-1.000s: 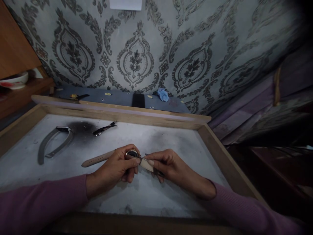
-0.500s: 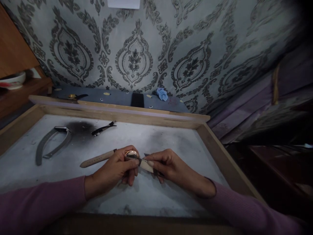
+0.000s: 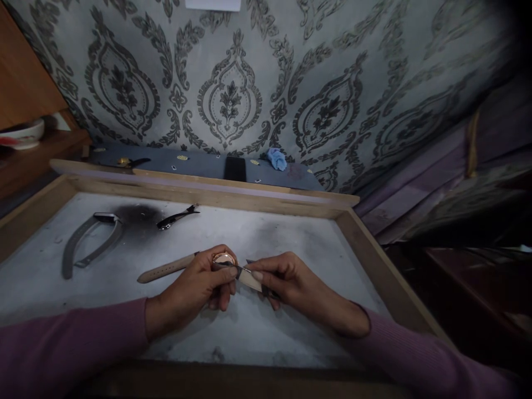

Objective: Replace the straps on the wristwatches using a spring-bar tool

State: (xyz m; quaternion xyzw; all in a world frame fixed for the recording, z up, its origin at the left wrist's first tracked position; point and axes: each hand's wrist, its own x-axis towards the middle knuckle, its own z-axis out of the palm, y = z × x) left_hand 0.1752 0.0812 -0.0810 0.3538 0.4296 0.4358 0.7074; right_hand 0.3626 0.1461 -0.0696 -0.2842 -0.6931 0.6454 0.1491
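My left hand (image 3: 208, 280) is closed around a wristwatch (image 3: 224, 259), its round gold-coloured case face up to me between thumb and fingers. One part of its leather strap (image 3: 164, 270), pale with a row of holes, sticks out to the left. The other strap part (image 3: 250, 281) runs right, under my right hand (image 3: 282, 277). That hand pinches a slim metal tool (image 3: 245, 269), whose tip points to where strap and case meet. Whether the tip touches, I cannot tell. Its handle is mostly hidden by my fingers.
A grey-strapped watch (image 3: 93, 241) lies on its side at left in the shallow wooden-rimmed tray (image 3: 361, 233). Behind it rests a black, shiny tool (image 3: 177, 217). Past the far rim are a dark flat object (image 3: 235, 168) and a crumpled blue cloth (image 3: 276, 159).
Both hands keep their hold at the watch with hardly any movement. The case's shiny back shows a different reflection, from a slight tilt. The whole view shifts a little.
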